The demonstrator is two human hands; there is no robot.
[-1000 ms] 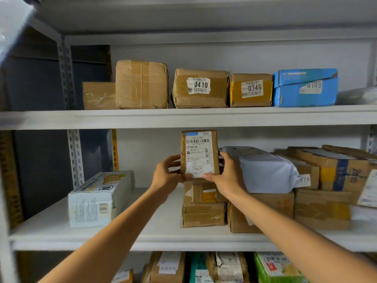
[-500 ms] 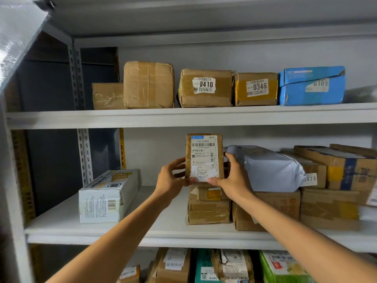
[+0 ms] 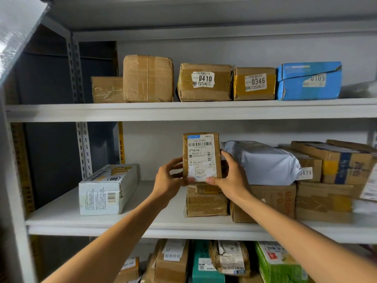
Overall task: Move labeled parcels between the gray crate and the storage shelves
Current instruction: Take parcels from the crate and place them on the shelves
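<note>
A small brown parcel [image 3: 201, 157] with a white shipping label stands upright on a stack of brown boxes [image 3: 206, 203] on the middle shelf [image 3: 142, 225]. My left hand [image 3: 169, 177] grips its lower left edge, thumb at the bottom front. My right hand [image 3: 230, 174] grips its right side, fingers behind and thumb under the label's lower corner. The gray crate is out of view.
A white carton [image 3: 108, 189] lies at the left of the middle shelf. A grey poly bag [image 3: 263, 162] and more brown boxes [image 3: 324, 201] crowd the right. The upper shelf [image 3: 183, 110] carries numbered boxes, including 0410 [image 3: 204, 81], and a blue parcel [image 3: 310, 80]. More parcels fill the shelf below.
The view has shifted slightly, so the shelves sit further right and lower in frame. Both hands keep hold of the upright parcel on the stack.
</note>
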